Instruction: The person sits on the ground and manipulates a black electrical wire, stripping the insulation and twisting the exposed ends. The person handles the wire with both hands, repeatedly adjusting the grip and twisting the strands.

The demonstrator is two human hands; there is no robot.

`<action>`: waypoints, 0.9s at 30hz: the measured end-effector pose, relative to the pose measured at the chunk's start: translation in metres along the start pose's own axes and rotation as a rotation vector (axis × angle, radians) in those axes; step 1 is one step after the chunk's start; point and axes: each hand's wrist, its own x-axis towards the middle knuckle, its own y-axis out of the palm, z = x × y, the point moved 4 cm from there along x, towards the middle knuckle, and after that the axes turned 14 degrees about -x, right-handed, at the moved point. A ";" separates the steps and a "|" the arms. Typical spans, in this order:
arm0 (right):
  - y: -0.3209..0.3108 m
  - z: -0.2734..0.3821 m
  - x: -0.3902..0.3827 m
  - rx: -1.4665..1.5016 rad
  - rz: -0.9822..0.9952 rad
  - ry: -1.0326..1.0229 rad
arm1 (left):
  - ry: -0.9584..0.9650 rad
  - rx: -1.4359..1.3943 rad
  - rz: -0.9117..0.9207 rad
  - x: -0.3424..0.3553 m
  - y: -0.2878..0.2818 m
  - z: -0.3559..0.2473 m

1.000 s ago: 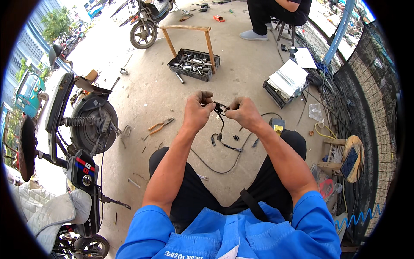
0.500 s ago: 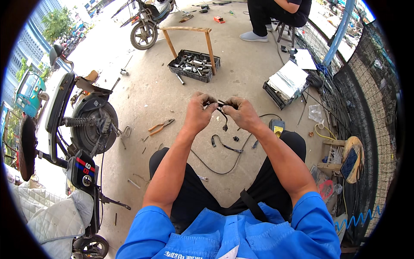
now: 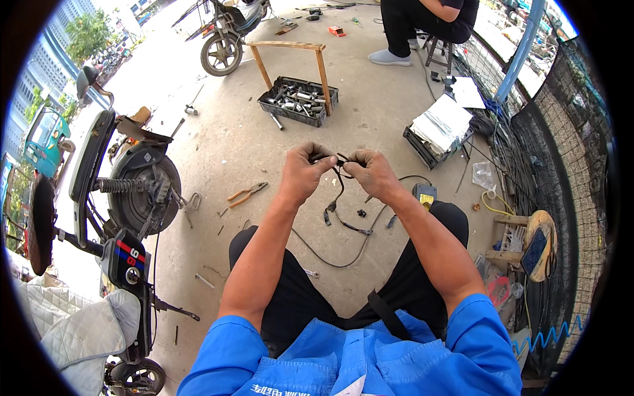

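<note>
Thin black cable (image 3: 339,163) runs between my two hands, held up over the floor in front of my knees. My left hand (image 3: 306,173) pinches it with thumb and bent forefinger. Facing it, my right hand (image 3: 372,174) grips the same cable close to a small dark piece, too small to make out. One length of cable hangs below the fingers, with a black connector (image 3: 331,206) at its lower end. Under my hands a short cable with connectors (image 3: 355,228) lies on the concrete, within a long curved black cable (image 3: 328,262).
Orange-handled pliers (image 3: 247,192) lie left of my hands. Ahead stands a black tool tray (image 3: 310,119) with a wooden handle, full of metal sockets. A partly dismantled scooter (image 3: 135,261) is at left. A black-and-yellow box (image 3: 424,194) sits by my right knee; a person (image 3: 422,30) sits far right.
The hanging cable end has dropped lower and swung slightly left, now near the short cable on the floor. My hands stay close together and have shifted only a little.
</note>
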 end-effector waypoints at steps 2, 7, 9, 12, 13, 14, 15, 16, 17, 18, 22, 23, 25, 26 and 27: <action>-0.001 -0.001 0.000 0.041 -0.012 0.006 | 0.034 0.009 0.022 -0.001 0.005 -0.003; 0.005 -0.017 0.006 0.261 0.042 0.087 | 0.142 0.111 0.084 -0.008 0.020 -0.012; 0.006 -0.012 0.004 0.422 0.095 0.138 | 0.208 0.174 0.105 -0.010 0.023 -0.013; 0.004 -0.009 0.003 0.609 0.184 0.187 | 0.309 0.288 0.132 -0.011 0.024 -0.014; 0.003 -0.012 0.003 0.650 0.192 0.215 | 0.335 0.292 0.145 -0.011 0.026 -0.015; 0.002 -0.014 0.004 0.690 0.201 0.242 | 0.360 0.295 0.158 -0.011 0.027 -0.017; 0.002 -0.016 0.004 0.731 0.209 0.270 | 0.385 0.299 0.171 -0.011 0.029 -0.018; 0.001 -0.015 0.003 0.745 0.200 0.284 | 0.395 0.292 0.179 -0.011 0.030 -0.018; 0.000 -0.013 0.002 0.759 0.191 0.298 | 0.405 0.286 0.187 -0.011 0.031 -0.019; 0.000 -0.012 0.001 0.774 0.182 0.312 | 0.415 0.280 0.196 -0.012 0.032 -0.019; 0.000 -0.011 0.000 0.804 0.188 0.319 | 0.487 0.365 0.247 -0.012 0.034 -0.023; -0.001 -0.010 0.000 0.807 0.189 0.317 | 0.500 0.373 0.248 -0.013 0.034 -0.023; -0.002 -0.010 0.000 0.781 0.194 0.287 | 0.535 0.400 0.255 -0.014 0.036 -0.024; -0.001 -0.010 0.001 0.752 0.198 0.259 | 0.557 0.421 0.260 -0.014 0.036 -0.026; -0.001 -0.011 0.001 0.724 0.202 0.230 | 0.578 0.441 0.266 -0.015 0.037 -0.027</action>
